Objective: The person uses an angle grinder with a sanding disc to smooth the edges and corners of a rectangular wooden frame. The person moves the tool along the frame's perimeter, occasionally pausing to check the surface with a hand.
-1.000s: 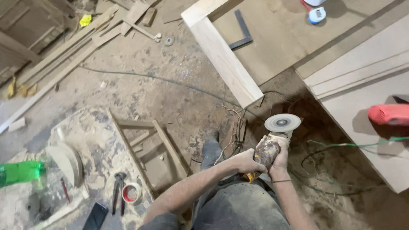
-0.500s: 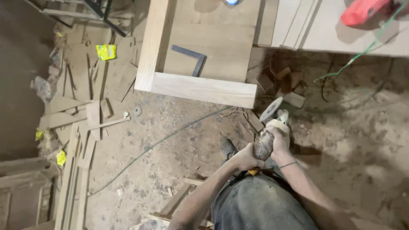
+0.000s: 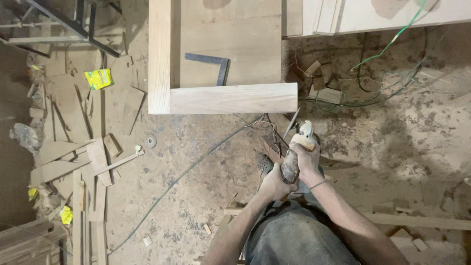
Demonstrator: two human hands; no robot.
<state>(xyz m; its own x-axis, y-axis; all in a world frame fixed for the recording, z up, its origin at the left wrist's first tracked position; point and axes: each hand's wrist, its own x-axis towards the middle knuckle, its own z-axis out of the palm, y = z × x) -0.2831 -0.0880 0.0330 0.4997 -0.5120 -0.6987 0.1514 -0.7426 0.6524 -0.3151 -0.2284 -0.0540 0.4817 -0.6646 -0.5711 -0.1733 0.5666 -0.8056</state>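
I hold a dusty angle grinder point(image 3: 293, 158) in both hands, its disc point(image 3: 291, 122) pointing up toward the near corner of a pale wooden frame point(image 3: 230, 98). My left hand point(image 3: 273, 185) grips the rear of the tool body. My right hand point(image 3: 306, 157) wraps the front part near the disc. A metal try square point(image 3: 216, 66) lies on the panel inside the frame. The grinder's cable point(image 3: 181, 176) trails left across the dusty floor.
Wood offcuts and slats point(image 3: 83, 162) litter the floor at left, with a yellow packet point(image 3: 98, 78). Small blocks point(image 3: 321, 78) and green cable point(image 3: 387, 49) lie beyond the frame's right end. A dark metal stand point(image 3: 73, 24) is top left. A plank point(image 3: 417, 222) lies by my right leg.
The view has swung so the wooden frame now sits straight ahead and closer. The grinder, still in both hands, has tipped so its disc is edge-on near the frame's corner.
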